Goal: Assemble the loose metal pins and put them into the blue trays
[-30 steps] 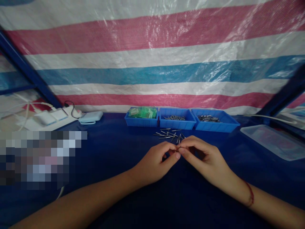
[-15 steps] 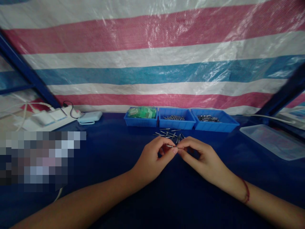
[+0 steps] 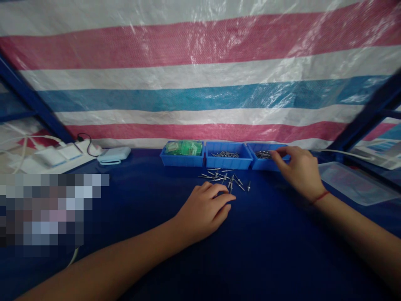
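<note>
My left hand (image 3: 205,211) rests low over the table with its fingers apart, holding nothing I can see. Just beyond its fingertips lies a loose pile of thin metal blind rivets (image 3: 224,176). A single rivet (image 3: 248,186) sits a little to the right of that pile. My right hand (image 3: 299,169) reaches over the front of the right blue bin (image 3: 266,164). Its thumb and index finger come together at the metal pins (image 3: 262,154) inside; whatever is between the fingertips is too small to make out.
The middle blue bin (image 3: 228,163) holds more metal pieces, and the left bin (image 3: 182,161) holds green plastic packets. A clear plastic lid (image 3: 360,184) lies at right. On the left are a power strip (image 3: 62,161) and a light-blue case (image 3: 114,154). A striped sheet (image 3: 200,100) hangs behind.
My hands were pinched together over a small piece in front of the pile. The right hand has moved away to the right bin, the left has spread its fingers, and a rivet now lies beside the pile.
</note>
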Available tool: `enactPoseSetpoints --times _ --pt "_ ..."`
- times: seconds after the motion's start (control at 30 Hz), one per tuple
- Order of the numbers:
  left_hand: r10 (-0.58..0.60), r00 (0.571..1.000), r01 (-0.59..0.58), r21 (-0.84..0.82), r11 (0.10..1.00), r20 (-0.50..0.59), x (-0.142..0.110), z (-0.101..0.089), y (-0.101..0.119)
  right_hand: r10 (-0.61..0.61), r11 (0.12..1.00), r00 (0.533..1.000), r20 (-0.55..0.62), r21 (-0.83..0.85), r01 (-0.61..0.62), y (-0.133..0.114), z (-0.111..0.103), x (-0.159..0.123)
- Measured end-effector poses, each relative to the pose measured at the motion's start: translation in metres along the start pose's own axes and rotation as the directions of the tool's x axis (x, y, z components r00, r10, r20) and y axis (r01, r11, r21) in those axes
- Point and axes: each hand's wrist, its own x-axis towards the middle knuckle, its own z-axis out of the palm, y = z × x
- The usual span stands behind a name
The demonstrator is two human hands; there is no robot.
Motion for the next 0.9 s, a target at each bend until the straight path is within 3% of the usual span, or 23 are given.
enactPoseSetpoints --times 0.13,0.33,0.4,0.53,0.6,0.67,0.73,0.83,0.9 --pt "0.034 0.997 -0.043 0.123 0.991 0.076 0.001 0.000 -0.003 -0.068 0.997 0.997 0.020 0.028 0.067 -0.012 0.000 -0.006" --pt "0.064 0.995 -0.070 0.086 0.994 0.071 0.007 0.002 -0.008 -0.310 0.922 0.948 0.070 0.266 0.282 -0.047 -0.011 -0.023" --pt "0.103 0.991 -0.110 0.074 0.991 0.090 0.008 0.001 -0.010 -0.435 0.860 0.887 0.155 0.362 0.359 -0.058 -0.014 -0.029" --pt "0.086 0.992 -0.092 0.063 0.994 0.090 0.009 -0.001 -0.011 -0.653 0.740 0.667 0.359 0.489 0.461 -0.072 -0.017 -0.043" --pt "0.050 0.996 -0.055 0.067 0.996 0.077 0.008 0.001 -0.010 -0.675 0.727 0.621 0.398 0.498 0.472 -0.076 -0.016 -0.048" --pt "0.016 0.999 -0.018 0.036 0.999 0.047 0.006 0.003 -0.011 -0.672 0.730 0.627 0.393 0.494 0.472 -0.077 -0.016 -0.051" --pt "-0.044 0.999 0.043 -0.051 0.998 -0.020 0.005 0.006 -0.013 -0.639 0.745 0.675 0.368 0.515 0.424 -0.079 -0.015 -0.052" --pt "-0.154 0.981 0.124 -0.230 0.965 -0.116 0.004 0.008 -0.016 -0.494 0.755 0.796 0.349 0.626 0.195 -0.083 -0.016 -0.053" --pt "-0.189 0.972 0.136 -0.320 0.938 -0.141 0.004 0.006 -0.017 -0.404 0.708 0.834 0.377 0.706 0.024 -0.087 -0.017 -0.054"
